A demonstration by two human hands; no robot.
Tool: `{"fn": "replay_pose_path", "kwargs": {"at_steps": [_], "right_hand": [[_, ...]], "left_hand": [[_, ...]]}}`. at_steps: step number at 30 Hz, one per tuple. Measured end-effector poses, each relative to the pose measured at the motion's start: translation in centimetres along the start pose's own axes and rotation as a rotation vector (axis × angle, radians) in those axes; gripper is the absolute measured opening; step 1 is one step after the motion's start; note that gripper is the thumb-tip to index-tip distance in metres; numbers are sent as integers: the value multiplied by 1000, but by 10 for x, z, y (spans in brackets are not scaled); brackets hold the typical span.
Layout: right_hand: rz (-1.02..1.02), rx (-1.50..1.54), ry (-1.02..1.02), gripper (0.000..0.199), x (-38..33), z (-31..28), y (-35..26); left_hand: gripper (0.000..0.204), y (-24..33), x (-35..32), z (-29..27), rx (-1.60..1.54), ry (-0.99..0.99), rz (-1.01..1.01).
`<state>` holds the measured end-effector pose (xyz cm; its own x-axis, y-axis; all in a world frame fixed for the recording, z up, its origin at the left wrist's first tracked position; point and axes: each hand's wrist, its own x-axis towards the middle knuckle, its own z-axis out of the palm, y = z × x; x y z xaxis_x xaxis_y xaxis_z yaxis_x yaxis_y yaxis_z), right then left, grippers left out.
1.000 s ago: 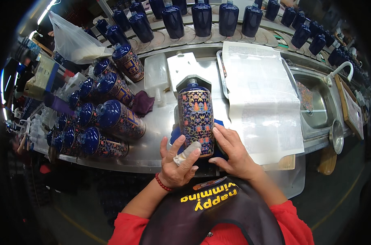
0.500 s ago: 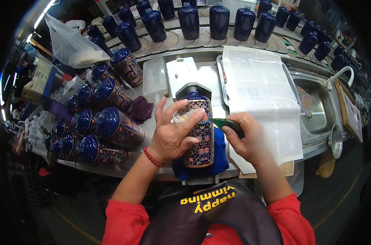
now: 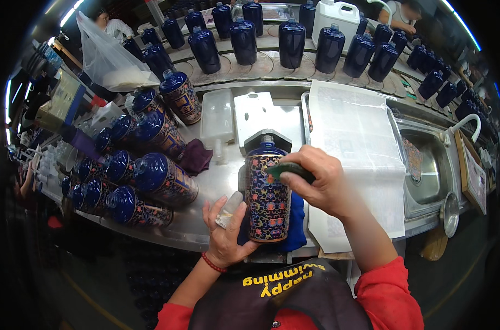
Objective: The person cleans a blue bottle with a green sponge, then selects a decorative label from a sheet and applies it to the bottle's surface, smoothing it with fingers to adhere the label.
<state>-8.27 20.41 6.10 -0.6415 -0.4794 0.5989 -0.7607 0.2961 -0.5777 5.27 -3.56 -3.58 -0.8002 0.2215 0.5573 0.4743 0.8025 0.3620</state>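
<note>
A dark blue bottle with a colourful flower pattern [image 3: 269, 212] stands in front of me, its neck toward a metal rest. My right hand [image 3: 318, 179] grips a dark green flat scraper [image 3: 295, 169], whose tip meets the upper part of the patterned surface. Beside the bottle's lower left side is my left hand [image 3: 226, 239], fingers apart and thumb against the bottle's base. A pale wrap or cover [image 3: 224, 219] shows at one of its fingers; which of the two I cannot tell. Under the bottle lies a blue cloth [image 3: 297, 223].
Several patterned bottles [image 3: 164, 179] crowd the left side, near a dark purple cloth [image 3: 196, 157]. White sheets [image 3: 354, 148] cover the counter's right part, before a steel sink [image 3: 439, 184]. Plain blue bottles [image 3: 291, 44] line a conveyor [image 3: 272, 65] behind. People sit farther off.
My left hand has left the bottle's upper front and dropped to its lower left side. My right hand has brought the scraper up and left, over the bottle's front. The view has shifted.
</note>
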Motion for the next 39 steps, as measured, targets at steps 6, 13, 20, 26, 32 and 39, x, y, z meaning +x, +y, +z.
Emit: {"fn": "replay_pose_path", "kwargs": {"at_steps": [6,13,20,26,32,39], "right_hand": [[292,63,113,15,10,-1,16],[390,209,12,20,12,-5,34],[470,279,-37,21,7,-7,29],[450,290,-39,19,6,-8,25],[418,410,-88,17,13,-11,16],[337,176,-113,21,18,-13,15]], "left_hand": [[84,0,10,-4,41,-11,78],[93,3,10,1,35,-1,24],[90,7,14,-6,80,-61,19],[86,12,24,-12,141,-39,44],[77,22,35,-26,339,1,190],[74,7,27,-9,117,32,67]]}}
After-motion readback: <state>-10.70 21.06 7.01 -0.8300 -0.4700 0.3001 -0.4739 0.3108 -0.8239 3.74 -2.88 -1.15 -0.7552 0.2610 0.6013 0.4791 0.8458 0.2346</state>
